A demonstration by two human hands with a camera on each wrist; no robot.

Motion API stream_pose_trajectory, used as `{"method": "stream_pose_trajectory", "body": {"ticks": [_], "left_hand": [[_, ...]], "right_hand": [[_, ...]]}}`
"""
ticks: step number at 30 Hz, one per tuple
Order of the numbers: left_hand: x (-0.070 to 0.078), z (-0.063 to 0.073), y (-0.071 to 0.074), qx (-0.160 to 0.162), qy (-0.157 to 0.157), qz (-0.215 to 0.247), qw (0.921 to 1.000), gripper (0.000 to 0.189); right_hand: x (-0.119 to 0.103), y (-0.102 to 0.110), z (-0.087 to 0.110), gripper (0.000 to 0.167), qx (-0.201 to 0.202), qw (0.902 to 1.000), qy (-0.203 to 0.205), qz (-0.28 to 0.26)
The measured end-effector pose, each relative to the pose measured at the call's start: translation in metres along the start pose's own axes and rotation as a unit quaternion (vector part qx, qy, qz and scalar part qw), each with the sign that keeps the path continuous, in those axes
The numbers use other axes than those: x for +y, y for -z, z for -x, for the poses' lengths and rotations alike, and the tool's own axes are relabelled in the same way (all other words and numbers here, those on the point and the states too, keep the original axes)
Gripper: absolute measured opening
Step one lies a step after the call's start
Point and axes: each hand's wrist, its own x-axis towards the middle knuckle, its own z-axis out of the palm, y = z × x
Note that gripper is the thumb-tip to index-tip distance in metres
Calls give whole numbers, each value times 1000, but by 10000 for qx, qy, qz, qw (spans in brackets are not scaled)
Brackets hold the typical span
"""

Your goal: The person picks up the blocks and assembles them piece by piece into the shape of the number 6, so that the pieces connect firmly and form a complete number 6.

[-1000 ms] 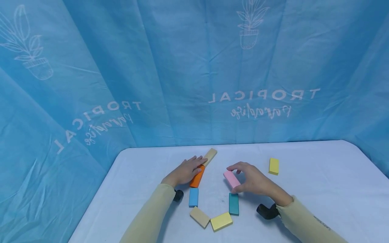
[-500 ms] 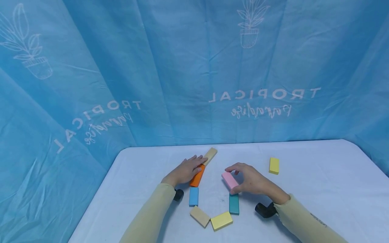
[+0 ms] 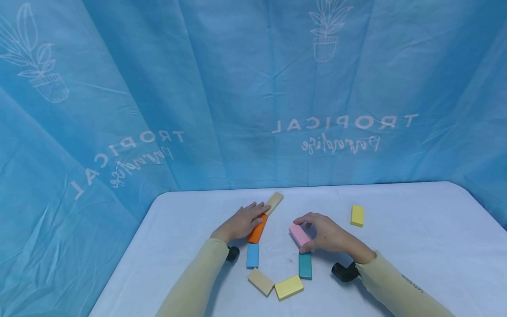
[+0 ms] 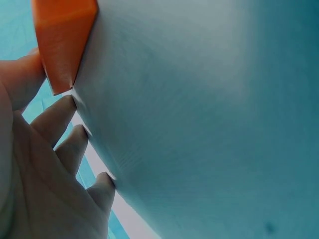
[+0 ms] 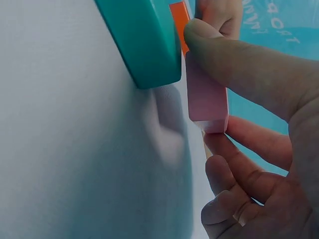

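Note:
In the head view my right hand (image 3: 326,234) pinches a pink block (image 3: 299,235) lengthwise between thumb and fingers. Its near end is close to the far end of a teal block (image 3: 305,266); whether they touch is hard to tell. The right wrist view shows the pink block (image 5: 207,94) with a shadow on the cloth beneath. My left hand (image 3: 241,223) rests with fingers outstretched over an orange block (image 3: 255,233) and the near end of a plain wooden block (image 3: 274,202). The left wrist view has the thumb against the orange block (image 4: 65,45).
A blue block (image 3: 252,256), a tan block (image 3: 260,282) and a yellow block (image 3: 289,288) continue a curve round to the teal one. Another yellow block (image 3: 357,216) lies apart at the right. A blue curtain (image 3: 245,110) hangs behind the white-covered table (image 3: 420,229).
My right hand has shifted the pink block slightly left, and over the last half second it has stayed nearly still. The left hand keeps its place on the blocks.

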Motion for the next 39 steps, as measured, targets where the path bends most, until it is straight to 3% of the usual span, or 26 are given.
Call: {"method": "stream_pose_trajectory", "body": {"ticks": [23, 39], "left_hand": [[0, -2, -1, -25, 63, -47, 10000, 50], [-1, -2, -1, -12, 1, -42, 10000, 50]], "right_hand": [[4, 0, -1, 72, -211, 9998, 19, -36], [10, 3, 0, 53, -347, 9988, 331, -28]]}}
